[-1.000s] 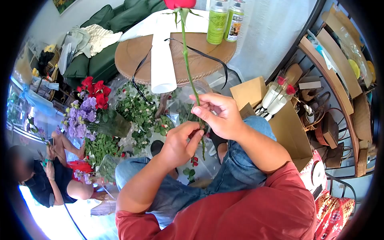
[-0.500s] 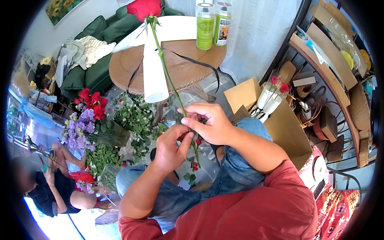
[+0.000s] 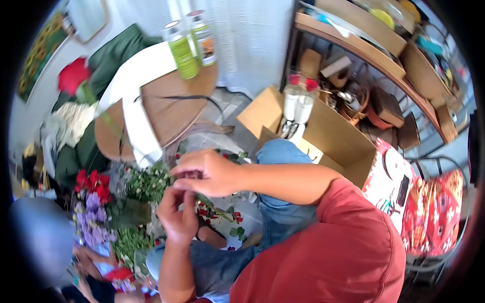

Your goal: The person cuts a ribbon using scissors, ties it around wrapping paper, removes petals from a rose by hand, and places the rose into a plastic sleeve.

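A single red rose [image 3: 74,76] extends to the upper left, its long green stem smeared by motion. My right hand [image 3: 212,172] is closed, thumb and fingers pinched round the stem. Just below it, my left hand [image 3: 177,217] has its fingers curled at the stem too, close to my right fingertips. The exact contact of the fingers is blurred. Below the hands, the lower stem seems to emerge over the floor among loose leaves. A white paper strip [image 3: 141,129] lies on the round brown table [image 3: 169,108] behind the rose.
Two spray cans [image 3: 183,53] stand on the table. On the floor are cut greenery [image 3: 144,182], purple flowers [image 3: 91,217] and red roses [image 3: 93,186]. An open cardboard box [image 3: 338,146] at the right holds wrapped roses [image 3: 298,103]. Another person [image 3: 93,288] sits at lower left.
My head view has turned right. Both hands and the rose have swung left in view, and the stem now tilts far more toward the left. My right hand covers more of the stem.
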The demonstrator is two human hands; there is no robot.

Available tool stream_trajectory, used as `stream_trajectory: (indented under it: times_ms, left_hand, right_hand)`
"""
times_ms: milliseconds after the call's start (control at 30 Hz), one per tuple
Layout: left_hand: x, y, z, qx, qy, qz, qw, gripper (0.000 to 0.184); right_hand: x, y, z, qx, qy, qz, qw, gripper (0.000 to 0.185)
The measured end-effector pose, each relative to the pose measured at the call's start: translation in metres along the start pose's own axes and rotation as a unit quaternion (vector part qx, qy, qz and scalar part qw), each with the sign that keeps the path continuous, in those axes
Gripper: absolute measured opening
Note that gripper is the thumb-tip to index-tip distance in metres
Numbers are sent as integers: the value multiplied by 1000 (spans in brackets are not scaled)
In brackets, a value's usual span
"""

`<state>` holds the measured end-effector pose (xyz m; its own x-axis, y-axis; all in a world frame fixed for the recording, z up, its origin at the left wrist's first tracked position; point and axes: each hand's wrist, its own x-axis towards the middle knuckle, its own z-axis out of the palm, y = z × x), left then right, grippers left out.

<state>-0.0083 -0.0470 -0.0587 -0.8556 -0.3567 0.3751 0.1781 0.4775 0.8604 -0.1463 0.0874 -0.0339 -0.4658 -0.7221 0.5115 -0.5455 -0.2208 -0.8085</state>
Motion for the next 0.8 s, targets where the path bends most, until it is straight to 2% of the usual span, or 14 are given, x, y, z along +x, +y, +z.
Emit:
stream_trajectory:
  times_ms: [67,133,167,200,267,333,367,400,467,533,567,600,733,800]
  left_hand:
    - [2,8,-7,-28,22,-5,999,11]
    - [8,11,-19,-58,80,-7,995,13]
    - [11,10,-28,-46,102,8,994,12]
    - [13,10,-37,-35,112,13,993,12]
    - [18,7,-51,-65,159,40,984,13]
    - [23,5,-61,-75,180,53,979,13]
    - [24,3,-63,-77,193,33,978,13]
    - [25,0,-65,-81,205,13,975,13]
    - [26,-6,-67,-63,206,22,976,12]
    - [23,-6,-68,-85,198,27,976,11]
    - [21,-7,-71,-45,192,24,980,11]
    - [21,-14,-72,-72,183,47,979,10]
    - [15,-17,-82,-63,171,42,982,9]
    - [14,-14,-88,-46,172,65,982,9]
  right_hand:
    - [2,2,0,8,25,5,1000,27]
    - [11,16,4,-16,94,47,994,29]
    - [17,22,7,43,129,114,984,32]
    - [30,26,1,1,141,146,979,35]
    - [61,28,-2,-47,183,151,970,40]
    - [99,38,5,-127,225,81,963,45]
    - [122,29,-2,-180,153,148,960,55]
    - [143,27,-3,-180,148,140,962,55]
    - [183,27,4,-202,82,272,937,65]
    - [213,44,17,-220,100,284,928,74]
    - [222,52,20,-192,98,295,931,83]
    - [231,59,25,-197,93,285,933,83]
    - [254,95,38,-215,112,411,879,94]
    - [264,108,42,-247,116,396,877,91]
